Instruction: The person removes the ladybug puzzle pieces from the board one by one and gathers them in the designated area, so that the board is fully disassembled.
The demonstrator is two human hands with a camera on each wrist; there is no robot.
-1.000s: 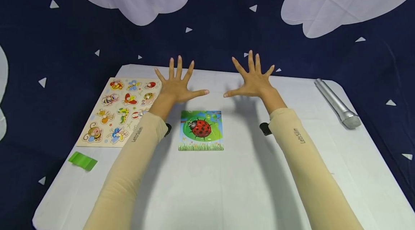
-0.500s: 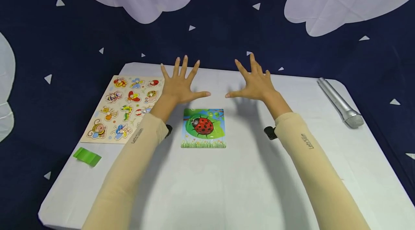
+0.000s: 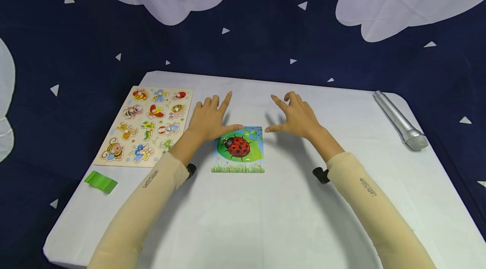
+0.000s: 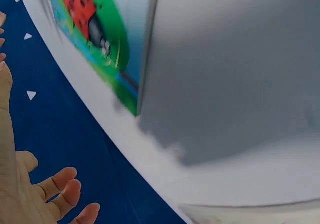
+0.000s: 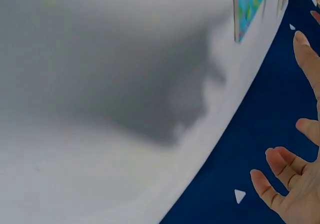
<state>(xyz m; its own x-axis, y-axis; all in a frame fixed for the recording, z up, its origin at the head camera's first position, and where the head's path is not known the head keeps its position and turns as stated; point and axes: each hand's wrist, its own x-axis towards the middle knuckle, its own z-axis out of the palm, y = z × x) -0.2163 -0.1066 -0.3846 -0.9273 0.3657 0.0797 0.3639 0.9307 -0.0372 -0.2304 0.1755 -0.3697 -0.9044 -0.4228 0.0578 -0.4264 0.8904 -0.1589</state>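
A square ladybug puzzle (image 3: 238,157) lies flat at the middle of the table, its picture a red ladybug on a green leaf. My left hand (image 3: 206,121) hovers near its upper left corner, and the thumb overlaps the far edge in the head view. Beyond the upper right corner is my right hand (image 3: 301,117), above the table with its shadow below. Both hands hold nothing: thumb and index finger are spread, the other fingers partly bent. The left wrist view shows the ladybug puzzle (image 4: 117,48) apart from the left hand (image 4: 30,189); fingers of the right hand (image 5: 300,184) show too.
An insect peg board (image 3: 125,123) lies left of the left hand. A green strip (image 3: 101,182) rests near the table's left edge. Toward the right edge lies a silver microphone (image 3: 398,121). A dark blue patterned cloth (image 3: 258,49) hangs behind the white table (image 3: 243,227).
Both hands have come down toward the ladybug puzzle. Their spread fingers have partly bent, leaving thumb and index finger extended. The view has shifted slightly.
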